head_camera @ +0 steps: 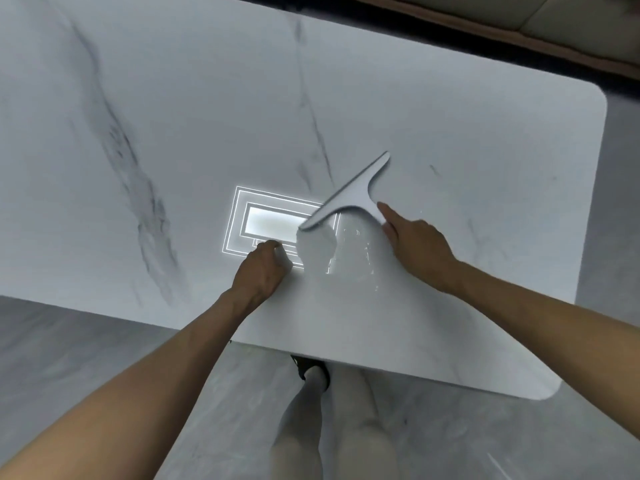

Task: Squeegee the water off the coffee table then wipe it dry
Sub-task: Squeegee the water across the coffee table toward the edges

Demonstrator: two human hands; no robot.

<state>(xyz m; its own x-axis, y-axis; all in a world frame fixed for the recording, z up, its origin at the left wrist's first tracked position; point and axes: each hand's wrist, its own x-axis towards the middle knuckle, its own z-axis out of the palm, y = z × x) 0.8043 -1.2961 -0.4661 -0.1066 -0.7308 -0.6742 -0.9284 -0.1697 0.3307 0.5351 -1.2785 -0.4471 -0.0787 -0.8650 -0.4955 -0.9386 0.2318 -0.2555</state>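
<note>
The white marble coffee table (450, 133) fills most of the view. A grey T-shaped squeegee (353, 194) lies tilted on it right of centre, its blade running from lower left to upper right. My right hand (415, 240) grips its handle, index finger stretched along it. Below the blade, water (363, 254) glints in streaks and drops. My left hand (263, 271) rests as a closed fist near the front edge, left of the wet area. A pale smooth patch (317, 251) lies between the fist and the water; I cannot tell whether it is cloth or water.
A ceiling light's reflection (266, 220) shines on the tabletop beside my left hand. My legs and a dark shoe (304, 368) stand on grey floor at the table's front edge. A sofa edge (519, 29) runs along the far right, behind a dark gap.
</note>
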